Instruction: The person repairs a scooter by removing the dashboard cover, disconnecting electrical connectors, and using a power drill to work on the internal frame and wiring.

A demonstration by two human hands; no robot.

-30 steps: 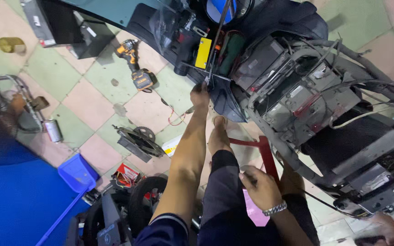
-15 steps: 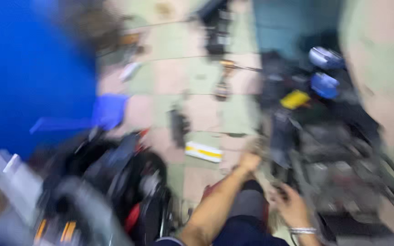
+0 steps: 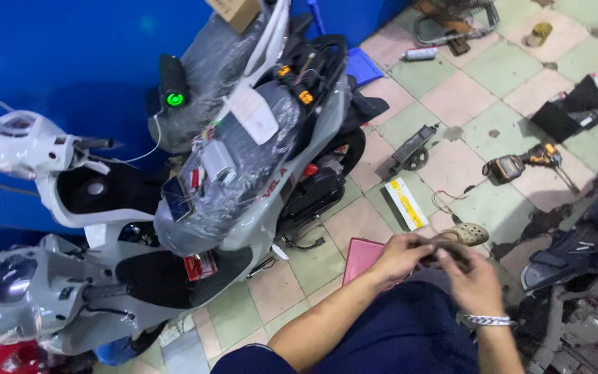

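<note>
checkered floor tiles (image 3: pixel 451 104) in pale pink and green fill the right half of the view, bounded at upper left by a blue wall (image 3: pixel 50 48). against that wall stands a grey scooter (image 3: pixel 257 173) wrapped in clear plastic film, with a second, white scooter (image 3: pixel 43 152) beside it and a third, pale one (image 3: pixel 29 291) lower left. both forearms of the person enter from the bottom edge and meet over the lap, above dark blue trousers (image 3: pixel 396 332). left hand (image 3: pixel 401 255): fingers curled inward, palm turned down, closed around one end of a small dark object (image 3: pixel 444 246) held between the two hands; its kind cannot be told. right hand (image 3: pixel 473 278): wrist bent, a metal bracelet (image 3: pixel 487 320) around it, fingers folded narrowly about the same object from the other side. the two hands touch at the fingertips. just beyond them a tan clog (image 3: pixel 464 234) shows on the person's foot, and a pink flat piece (image 3: pixel 361 257) lies on the floor beside the left hand. further out on the tiles lie a white and yellow box (image 3: pixel 407 202), a cordless drill (image 3: pixel 520 163) and a dark toothed part (image 3: pixel 413 149), well apart from the hands.
</note>
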